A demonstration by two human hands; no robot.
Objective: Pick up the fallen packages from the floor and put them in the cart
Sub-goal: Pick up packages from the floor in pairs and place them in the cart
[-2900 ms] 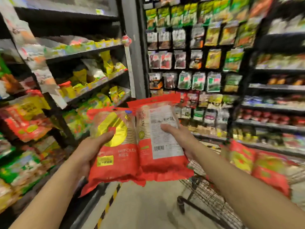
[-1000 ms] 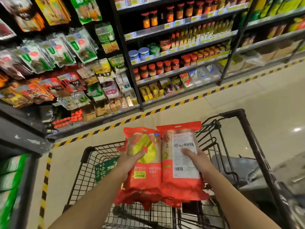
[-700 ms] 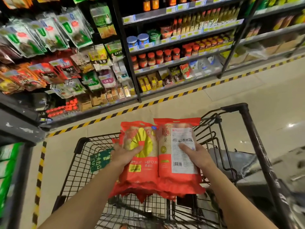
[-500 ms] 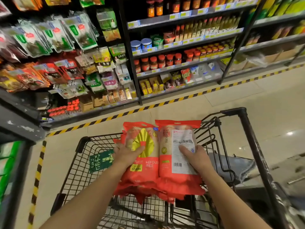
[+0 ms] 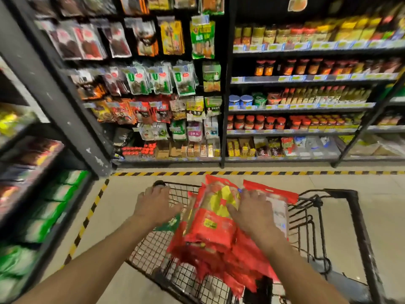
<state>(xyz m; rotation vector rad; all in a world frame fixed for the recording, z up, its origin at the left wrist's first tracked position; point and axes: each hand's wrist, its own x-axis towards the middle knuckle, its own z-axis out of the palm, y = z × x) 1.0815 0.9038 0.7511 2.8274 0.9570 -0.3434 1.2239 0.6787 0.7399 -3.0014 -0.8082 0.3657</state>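
Over the black wire cart (image 5: 311, 218), a bundle of red packages (image 5: 210, 229) sits tilted, its upper ends leaning toward the cart's far rim and its lower ends fanning down into the basket. They are soft plastic bags, bright red at top and bottom, with a clear middle panel; the front one carries a large yellow shape and a small yellow label on its lower red band. Beside it, further toward the cart's right side, another bag shows a white printed back panel under a red header strip. Several more red edges bunch beneath these two, blurred, so their count cannot be told.

On the packages rests the right hand (image 5: 254, 213), palm down, fingers spread across the front bag and the one beside it; its grip is flat and open-fingered, pressing rather than closing around them. To the left of the packages, the left hand (image 5: 156, 205) hovers over the cart's left corner with fingers loosely spread and nothing in its grip; whether it touches the rim cannot be told.

Beyond the cart, a yellow-and-black striped line (image 5: 252, 172) runs along the floor (image 5: 372, 185) at the foot of shelves (image 5: 302, 107) of jars and hanging packets.
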